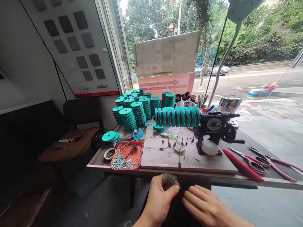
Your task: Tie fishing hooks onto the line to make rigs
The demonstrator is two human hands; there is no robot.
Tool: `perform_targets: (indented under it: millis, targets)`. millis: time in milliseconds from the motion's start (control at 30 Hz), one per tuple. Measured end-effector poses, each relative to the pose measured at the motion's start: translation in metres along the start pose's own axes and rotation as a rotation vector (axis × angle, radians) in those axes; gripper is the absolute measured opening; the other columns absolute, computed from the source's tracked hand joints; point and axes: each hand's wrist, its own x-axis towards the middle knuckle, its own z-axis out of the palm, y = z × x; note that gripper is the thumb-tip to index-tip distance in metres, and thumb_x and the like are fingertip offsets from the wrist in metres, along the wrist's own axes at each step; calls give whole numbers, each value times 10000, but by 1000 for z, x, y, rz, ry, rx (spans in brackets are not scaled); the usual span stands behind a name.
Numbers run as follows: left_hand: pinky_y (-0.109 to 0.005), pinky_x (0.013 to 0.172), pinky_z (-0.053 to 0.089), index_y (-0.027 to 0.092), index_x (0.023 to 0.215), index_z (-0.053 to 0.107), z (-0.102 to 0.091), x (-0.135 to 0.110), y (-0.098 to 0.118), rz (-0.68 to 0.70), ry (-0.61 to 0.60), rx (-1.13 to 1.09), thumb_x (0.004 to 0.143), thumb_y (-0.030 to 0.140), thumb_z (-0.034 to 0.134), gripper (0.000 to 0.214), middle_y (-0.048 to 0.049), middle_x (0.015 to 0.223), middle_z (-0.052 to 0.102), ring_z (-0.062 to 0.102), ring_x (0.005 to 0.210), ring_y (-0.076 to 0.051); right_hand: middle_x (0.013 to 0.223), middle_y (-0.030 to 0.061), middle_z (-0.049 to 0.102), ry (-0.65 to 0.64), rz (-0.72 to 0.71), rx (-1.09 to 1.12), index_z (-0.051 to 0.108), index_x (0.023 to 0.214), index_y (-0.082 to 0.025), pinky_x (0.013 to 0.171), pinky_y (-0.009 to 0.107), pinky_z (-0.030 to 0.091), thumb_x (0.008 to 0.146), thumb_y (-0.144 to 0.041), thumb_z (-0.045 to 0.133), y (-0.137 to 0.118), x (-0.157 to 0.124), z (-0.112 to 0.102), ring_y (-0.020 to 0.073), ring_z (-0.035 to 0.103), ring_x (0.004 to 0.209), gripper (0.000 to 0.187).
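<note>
My left hand [161, 197] is closed at the table's front edge, thumb and forefinger pinched on a thin fishing line [179, 179]. A greyish covering [168, 178] shows around its forefinger. The line runs up to a small dark weight-like piece [179, 165] on a thin stem at the board's edge. Just to the right, my right hand [204, 203] has its fingers pressed side by side and curled down. Its thumb and whatever lies under the fingers are hidden. Beyond both hands, a small dish of white beads [179, 146] sits among several stems with dark pieces.
Green line spools [126, 119] stand stacked at the back left. More spools fill a shaft [177, 116] on a black winder [213, 129]. An orange tray [139, 154] holds small fittings. Scissors [255, 164], pliers [281, 167] and a red sheath [241, 165] lie at right.
</note>
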Motion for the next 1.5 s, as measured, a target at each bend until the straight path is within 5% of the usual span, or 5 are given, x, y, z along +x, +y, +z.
perform_targets:
  millis: [367,667,933,1267,1500]
  targets:
    - [-258,631,516,136,900,637,-8,2,-31,1294,458,944,736,4,550,228,-100,864,666,573,731,-173,484,-37,535,-256,757,799,576,611,-123,415,161,369,730,-95,566,37,115,-7,83,480,444,122]
    - [-168,449,254,133,555,627,-9,5,5,-255,-71,-369,558,111,669,47,31,546,532,373,496,-53,626,43,576,-15,166,177,621,765,-137,546,279,339,891,-113,354,15,35,-26,148,447,562,296]
    - [-158,492,277,128,542,604,-6,6,5,-405,-96,-443,505,135,706,109,44,548,503,361,500,-39,633,42,575,-34,-91,-56,599,806,-105,505,302,319,892,-53,257,13,-1,-1,155,425,534,357]
    - [-271,664,523,172,882,626,-6,0,-36,1147,440,874,778,71,499,192,-73,856,602,593,772,-179,575,-13,551,-201,508,689,552,615,-162,512,174,382,832,-223,482,6,39,-18,93,480,534,235]
    - [-266,644,509,180,844,646,-9,-1,-17,1154,410,910,743,25,536,216,-63,798,682,597,704,-172,477,-43,517,-308,778,763,590,569,-129,406,161,330,668,-78,595,40,119,-12,75,449,445,111]
